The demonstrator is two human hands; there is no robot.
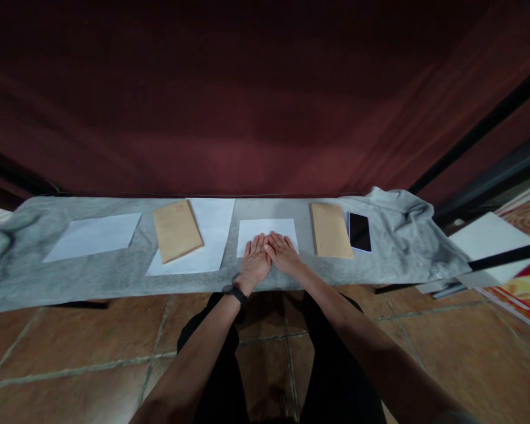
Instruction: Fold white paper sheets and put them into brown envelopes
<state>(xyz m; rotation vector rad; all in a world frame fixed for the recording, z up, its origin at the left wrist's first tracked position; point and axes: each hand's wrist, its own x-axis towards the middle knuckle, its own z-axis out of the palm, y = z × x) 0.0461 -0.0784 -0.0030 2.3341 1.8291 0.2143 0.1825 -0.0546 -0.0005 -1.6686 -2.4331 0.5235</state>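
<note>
A white sheet of paper (265,227) lies before me, smaller than the other sheets and perhaps folded. My left hand (255,259) rests flat on its near half, fingers stretched forward, a dark watch (235,292) on the wrist. Beside it my right hand (282,252) also lies flat on the paper, its thumb side touching the left hand. Both hands press palm down and partly cover the sheet's near edge. To the right is a stack of brown envelopes (331,229). Another brown envelope stack (177,229) sits at the left on a large white sheet (216,235).
Grey cloth (282,206) covers the narrow table. A dark phone (360,232) lies beyond the right envelopes. Another white sheet (95,235) is at the far left. A dark red panel (265,118) stands behind, and dark bars (507,257) cross at the right.
</note>
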